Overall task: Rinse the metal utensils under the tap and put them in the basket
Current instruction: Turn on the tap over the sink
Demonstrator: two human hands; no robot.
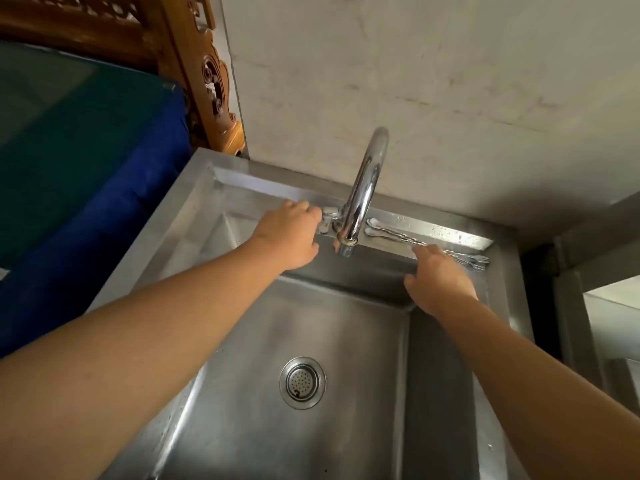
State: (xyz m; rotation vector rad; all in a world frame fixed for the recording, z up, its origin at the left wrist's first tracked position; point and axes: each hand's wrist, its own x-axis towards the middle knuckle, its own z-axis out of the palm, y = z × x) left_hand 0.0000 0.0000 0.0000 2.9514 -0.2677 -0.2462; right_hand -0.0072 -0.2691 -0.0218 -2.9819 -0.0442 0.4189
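left hand (289, 233) closed on the tap handle (329, 216); right hand (438, 278) open over the utensils (398, 235). no water runs, so rinsing is not yet begun; no basket visible.

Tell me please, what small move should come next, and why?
Probably the left hand should turn the tap handle it touches: no water runs from the spout, and the right hand is already on the utensils on the ledge.

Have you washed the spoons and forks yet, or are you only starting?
Only starting. Nothing looks rinsed: no water runs from the tap and the sink holds no utensils. The left hand is at the tap handle; the right hand reaches the utensils on the back ledge. Rinsing and basketing remain; no basket is in view.
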